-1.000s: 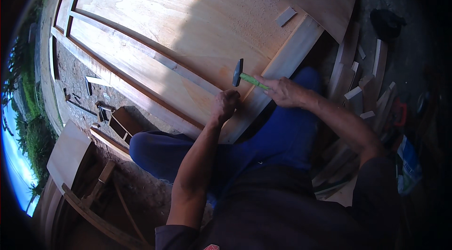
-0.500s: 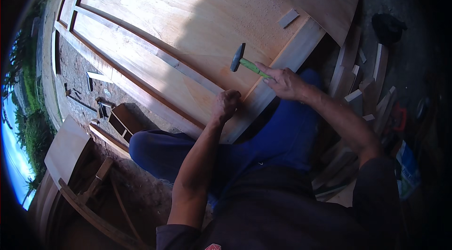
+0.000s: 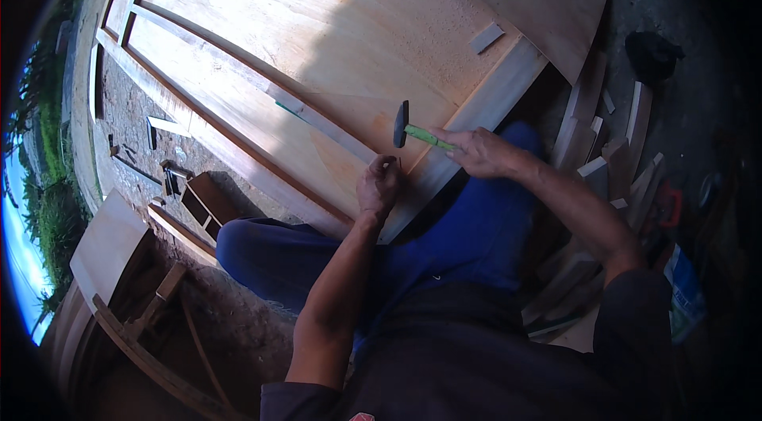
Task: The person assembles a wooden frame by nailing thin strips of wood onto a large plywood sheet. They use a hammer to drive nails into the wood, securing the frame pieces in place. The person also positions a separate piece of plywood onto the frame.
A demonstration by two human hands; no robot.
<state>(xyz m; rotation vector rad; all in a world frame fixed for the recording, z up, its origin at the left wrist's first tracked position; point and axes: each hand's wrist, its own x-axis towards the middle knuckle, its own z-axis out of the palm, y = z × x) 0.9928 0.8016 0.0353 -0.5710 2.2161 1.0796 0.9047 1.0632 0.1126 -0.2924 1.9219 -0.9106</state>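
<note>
A hammer (image 3: 402,124) with a dark metal head and a green handle is gripped in my right hand (image 3: 481,153), its head over the plywood just beyond my left hand. My left hand (image 3: 379,185) is closed in a pinch at the near corner of a wooden frame, where the middle rail (image 3: 317,123) meets the end rail (image 3: 484,107). A thin dark sliver shows beside its fingertips, too small to name for certain. Under both hands lies the framed plywood panel (image 3: 381,40), partly sunlit and partly in shade.
A small wood offcut (image 3: 486,38) and sawdust lie on the panel. Several wood strips (image 3: 591,171) are piled on the right, near a black bag (image 3: 653,54). On the left ground are a wooden box (image 3: 208,200) and a curved board (image 3: 109,242). My knees are against the panel's near edge.
The hammer head has come down and slightly nearer, turning more upright. My left hand has rolled a little, showing its pinched fingertips and the dark sliver.
</note>
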